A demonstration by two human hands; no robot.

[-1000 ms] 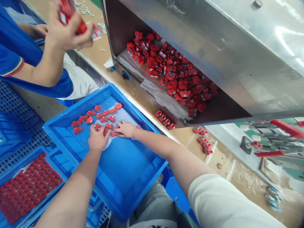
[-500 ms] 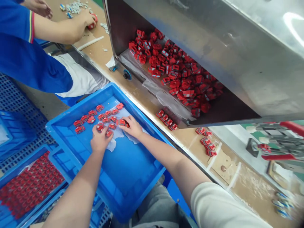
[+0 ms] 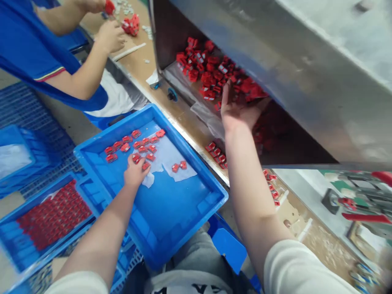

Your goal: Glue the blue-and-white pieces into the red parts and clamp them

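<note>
Evidently, the left hand [image 3: 134, 173] is curving over red pieces [image 3: 136, 158] inside the blue tray [image 3: 168, 204], whose raised walls are containing them; whether it's gripping, I can't tell. Ahead and rightward, the right hand [image 3: 239, 112] is reaching open into the metal hood [image 3: 294, 85], fingers spreading to meet the red pile [image 3: 211, 73].

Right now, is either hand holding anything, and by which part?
Left hand has fingertips at red pieces, grip unclear. Right hand is at the red pile; its hold cannot be told.

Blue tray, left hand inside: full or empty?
Part-full: red toy cars in the far half of the blue tray, near half bare.
</note>
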